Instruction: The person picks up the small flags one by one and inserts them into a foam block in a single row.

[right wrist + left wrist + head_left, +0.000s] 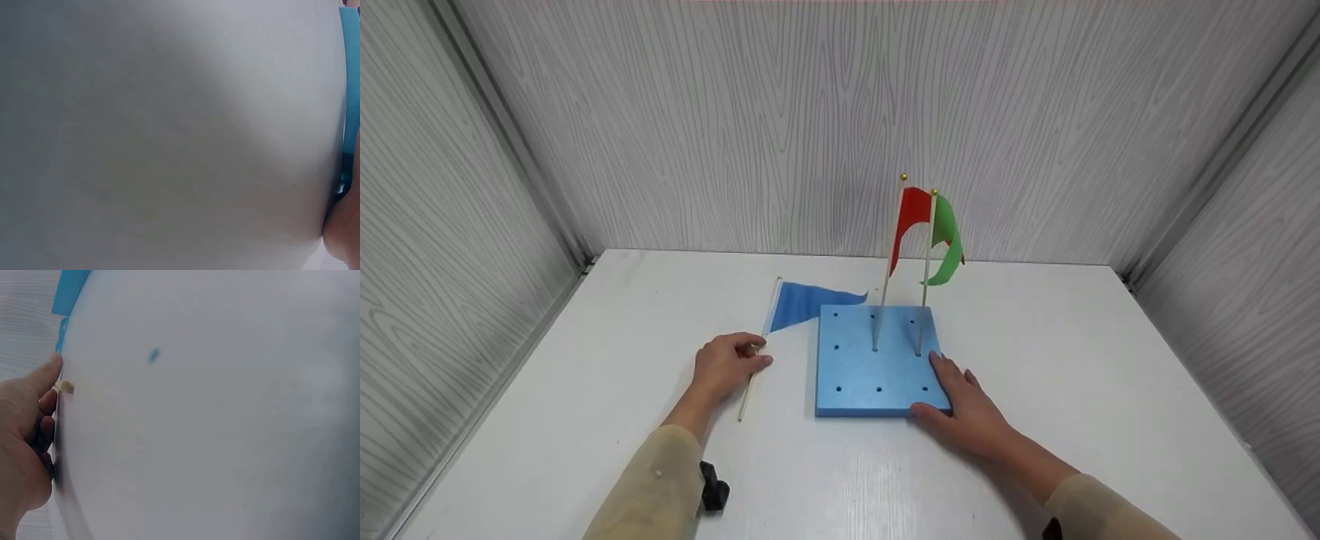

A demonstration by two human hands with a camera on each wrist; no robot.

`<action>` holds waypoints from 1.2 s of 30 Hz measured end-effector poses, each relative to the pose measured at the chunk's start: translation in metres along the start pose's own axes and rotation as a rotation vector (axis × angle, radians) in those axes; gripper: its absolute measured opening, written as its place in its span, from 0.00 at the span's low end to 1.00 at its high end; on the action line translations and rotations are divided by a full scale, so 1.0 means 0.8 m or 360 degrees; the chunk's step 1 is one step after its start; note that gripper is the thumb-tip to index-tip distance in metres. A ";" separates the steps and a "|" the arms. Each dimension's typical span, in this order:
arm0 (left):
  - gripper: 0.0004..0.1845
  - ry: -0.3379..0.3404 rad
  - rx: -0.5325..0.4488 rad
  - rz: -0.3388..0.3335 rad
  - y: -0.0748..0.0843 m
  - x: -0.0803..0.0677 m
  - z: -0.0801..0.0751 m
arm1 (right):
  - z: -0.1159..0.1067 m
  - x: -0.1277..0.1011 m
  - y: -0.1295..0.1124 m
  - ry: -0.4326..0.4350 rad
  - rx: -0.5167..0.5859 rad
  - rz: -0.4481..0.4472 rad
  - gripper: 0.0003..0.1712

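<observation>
My left hand pinches the pale stick of a blue pennant flag between thumb and fingers, left of a blue board with holes. The flag's cloth stretches to the right, its tip behind the board's far left corner. In the left wrist view the stick's end pokes out between thumb and fingers. At the board's near right corner rests my right hand, thumb along the front edge and fingers extended along the right side. A red flag and a green flag stand upright in holes of the board's middle row.
Several other holes dot the board. The white table meets a grey wood-grain wall at the back, with more panels at both sides. A black device sits at the left sleeve.
</observation>
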State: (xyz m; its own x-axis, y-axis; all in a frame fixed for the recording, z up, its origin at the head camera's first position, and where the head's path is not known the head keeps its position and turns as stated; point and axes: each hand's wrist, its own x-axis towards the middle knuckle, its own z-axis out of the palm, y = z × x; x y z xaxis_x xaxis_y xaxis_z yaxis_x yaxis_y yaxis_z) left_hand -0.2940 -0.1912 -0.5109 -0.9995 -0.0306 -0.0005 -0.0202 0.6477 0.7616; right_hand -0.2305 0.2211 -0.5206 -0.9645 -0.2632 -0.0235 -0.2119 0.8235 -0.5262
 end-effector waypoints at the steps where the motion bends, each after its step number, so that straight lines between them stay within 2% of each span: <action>1: 0.18 0.0003 0.0003 0.0000 0.001 0.000 0.000 | 0.000 0.000 0.000 0.0002 0.0004 -0.0002 0.61; 8: 0.16 0.0010 0.0024 0.0053 0.003 -0.001 -0.004 | 0.001 -0.002 -0.001 0.0024 0.0012 -0.0024 0.60; 23: 0.13 0.0011 0.0086 0.0042 0.008 0.002 -0.007 | 0.000 0.000 -0.001 0.0022 -0.0001 -0.0016 0.61; 36: 0.16 0.0043 0.0009 0.0028 0.011 0.001 -0.008 | 0.002 0.000 -0.001 0.0038 0.0002 -0.0037 0.60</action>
State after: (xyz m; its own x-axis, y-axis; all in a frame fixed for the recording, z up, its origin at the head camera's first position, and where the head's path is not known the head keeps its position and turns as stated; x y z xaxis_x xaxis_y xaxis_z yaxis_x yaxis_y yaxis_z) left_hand -0.2952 -0.1906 -0.4997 -0.9987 -0.0398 0.0305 -0.0029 0.6529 0.7575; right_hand -0.2301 0.2195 -0.5212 -0.9627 -0.2704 0.0093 -0.2345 0.8168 -0.5272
